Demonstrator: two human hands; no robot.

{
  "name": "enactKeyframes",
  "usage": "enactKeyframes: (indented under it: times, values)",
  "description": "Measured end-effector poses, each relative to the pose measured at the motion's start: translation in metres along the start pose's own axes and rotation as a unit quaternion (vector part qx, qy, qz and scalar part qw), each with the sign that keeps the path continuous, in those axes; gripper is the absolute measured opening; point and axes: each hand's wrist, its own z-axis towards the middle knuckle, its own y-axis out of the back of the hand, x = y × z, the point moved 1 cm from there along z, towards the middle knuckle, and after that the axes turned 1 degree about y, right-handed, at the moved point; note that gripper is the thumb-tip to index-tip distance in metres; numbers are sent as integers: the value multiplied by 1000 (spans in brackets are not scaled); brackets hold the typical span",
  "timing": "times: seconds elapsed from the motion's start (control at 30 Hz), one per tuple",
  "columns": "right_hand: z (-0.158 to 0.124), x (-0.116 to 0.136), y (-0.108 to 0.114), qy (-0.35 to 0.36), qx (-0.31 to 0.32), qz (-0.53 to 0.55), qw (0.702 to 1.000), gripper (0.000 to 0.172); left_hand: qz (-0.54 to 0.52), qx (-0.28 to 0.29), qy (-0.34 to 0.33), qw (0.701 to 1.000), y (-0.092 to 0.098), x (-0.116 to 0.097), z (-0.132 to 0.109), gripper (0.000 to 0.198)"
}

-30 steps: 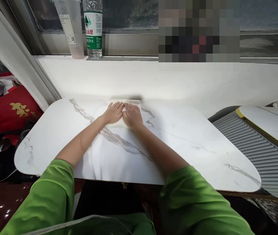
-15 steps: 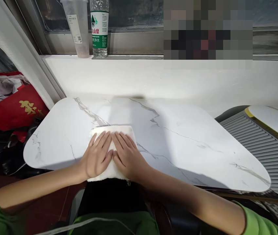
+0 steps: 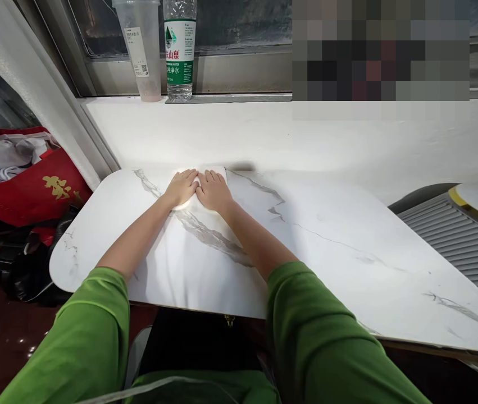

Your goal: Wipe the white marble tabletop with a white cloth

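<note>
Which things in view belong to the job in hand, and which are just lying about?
Part of the job:
White cloth, on the table
Left hand and right hand, both resting on the cloth
Marble-patterned table, under the cloth

Just lying about:
Plastic cup, upright
Water bottle, beside the cup
Red bag, left of the table

White cloth [image 3: 192, 203], with your left hand [image 3: 182, 187] and right hand [image 3: 214, 192] upon it: moved forward since half a second ago. Wall [image 3: 222, 134]: now just beyond your fingers, earlier farther ahead. Table's near edge [image 3: 196, 304]: now well behind your hands, earlier under your wrists. Arms [image 3: 137, 238]: now stretched, earlier bent.
</note>
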Motion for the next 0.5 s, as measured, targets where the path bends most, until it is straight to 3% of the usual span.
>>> enactKeyframes:
  times: [0.1,0.2,0.33,0.5]
  values:
    - [-7,2,-1,-1,-8,-1,1000,57,9,-8,-16,1000,-2,1,-6,50]
    - [-31,13,1,12,-20,-5,1000,56,20,-16,-25,999,-2,-4,-33,50]
    - [-83,46,9,13,-33,2,999,57,22,-7,-45,999,3,-14,-93,51]
    - [-148,102,23,61,-17,50,997,61,35,-25,-36,998,12,-21,-188,54]
